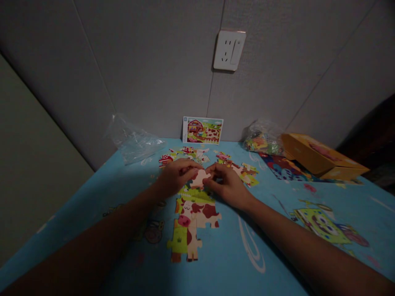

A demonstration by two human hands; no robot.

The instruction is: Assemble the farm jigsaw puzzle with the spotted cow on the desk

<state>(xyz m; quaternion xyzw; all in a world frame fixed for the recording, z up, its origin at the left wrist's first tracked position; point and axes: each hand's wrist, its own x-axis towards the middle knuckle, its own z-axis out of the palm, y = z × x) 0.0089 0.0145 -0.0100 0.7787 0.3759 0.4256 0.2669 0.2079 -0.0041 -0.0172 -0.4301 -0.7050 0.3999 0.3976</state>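
Note:
Between my two hands is a pale puzzle piece (pixel 200 178) with reddish-brown patches, lifted above the table. My left hand (pixel 174 176) pinches its left side, and my right hand (pixel 227 185) grips its right edge with closed fingers. Just below lies a joined section of puzzle (pixel 188 213) showing a cow with a pink muzzle on green grass. Loose pieces with a red barn (pixel 166 159) lie beyond my left hand. Past my right hand are more pieces (pixel 249 174) in green, pink and brown.
A picture card (pixel 202 130) of a farm leans on the wall below a socket (pixel 230 50). A clear plastic bag (pixel 135 142) lies back left. A bag of pieces (pixel 263 139) and a yellow box (pixel 322 156) are back right, on the blue patterned tablecloth (pixel 271 255).

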